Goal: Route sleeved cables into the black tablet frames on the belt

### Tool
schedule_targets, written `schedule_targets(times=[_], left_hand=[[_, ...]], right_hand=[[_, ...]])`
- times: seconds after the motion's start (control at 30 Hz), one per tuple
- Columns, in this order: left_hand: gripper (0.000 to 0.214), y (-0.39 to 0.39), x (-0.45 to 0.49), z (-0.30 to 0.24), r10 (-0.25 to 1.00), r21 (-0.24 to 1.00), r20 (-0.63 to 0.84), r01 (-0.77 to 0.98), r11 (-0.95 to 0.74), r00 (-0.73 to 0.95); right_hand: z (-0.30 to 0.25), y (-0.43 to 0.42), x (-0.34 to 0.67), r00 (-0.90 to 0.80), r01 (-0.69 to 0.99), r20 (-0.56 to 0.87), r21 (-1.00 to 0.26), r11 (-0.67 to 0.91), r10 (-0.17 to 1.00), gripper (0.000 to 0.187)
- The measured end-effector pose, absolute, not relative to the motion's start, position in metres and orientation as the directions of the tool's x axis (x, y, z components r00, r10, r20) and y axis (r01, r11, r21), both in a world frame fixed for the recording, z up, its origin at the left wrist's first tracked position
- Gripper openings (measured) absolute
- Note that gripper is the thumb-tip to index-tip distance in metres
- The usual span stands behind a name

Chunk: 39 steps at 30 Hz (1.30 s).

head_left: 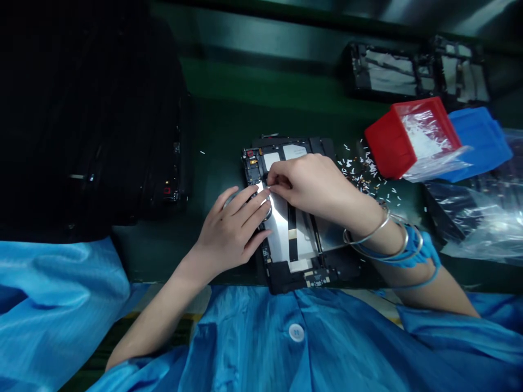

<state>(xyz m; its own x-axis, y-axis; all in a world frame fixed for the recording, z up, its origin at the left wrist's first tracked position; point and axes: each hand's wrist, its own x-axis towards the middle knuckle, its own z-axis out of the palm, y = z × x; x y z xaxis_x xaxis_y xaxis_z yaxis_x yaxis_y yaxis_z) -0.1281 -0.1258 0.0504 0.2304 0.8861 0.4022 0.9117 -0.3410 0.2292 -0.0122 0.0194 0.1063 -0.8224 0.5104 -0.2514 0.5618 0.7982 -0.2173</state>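
Note:
An opened tablet [279, 237], with silver battery plates, black ribbon strips and small circuit parts, lies in front of me on the green bench. My left hand [231, 231] rests with fingers stretched out over its left edge, holding nothing. Above the upper middle of the tablet, my right hand [312, 182] is closed in a pinch, thumb and forefinger together near the left fingertips. Whatever is between them is too small to name. A dark flat panel [327, 146] shows partly beneath the tablet.
Large dark stacked units [93, 109] fill the left side. At right, small white strips [363, 173] lie scattered beside a red bin [390, 144] and a blue bin [480, 144]. Clear plastic bags [486, 218] lie below them. More opened tablets [392, 71] are stacked at the back right.

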Motion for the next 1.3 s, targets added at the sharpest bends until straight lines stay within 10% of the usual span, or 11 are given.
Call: schedule_targets(times=[0.47,1.0,1.3], left_hand=[[0.031,-0.127,-0.130,0.048,0.890,0.252,0.395,0.905,-0.342,0.227],[0.030,-0.128,-0.132,0.046,0.885,0.233,0.405,0.911,-0.341,0.228],[0.037,-0.121,-0.129,0.050,0.922,0.274,0.333,0.916,-0.293,0.196]], right_hand=[[0.113,0.022,-0.011,-0.748,0.636,-0.231,0.016,0.771,0.622,0.023],[0.123,0.002,-0.034,-0.844,0.434,-0.298,0.106,0.895,0.445,0.021],[0.131,0.028,0.011,-0.575,0.789,-0.022,0.248,0.561,0.818,0.023]])
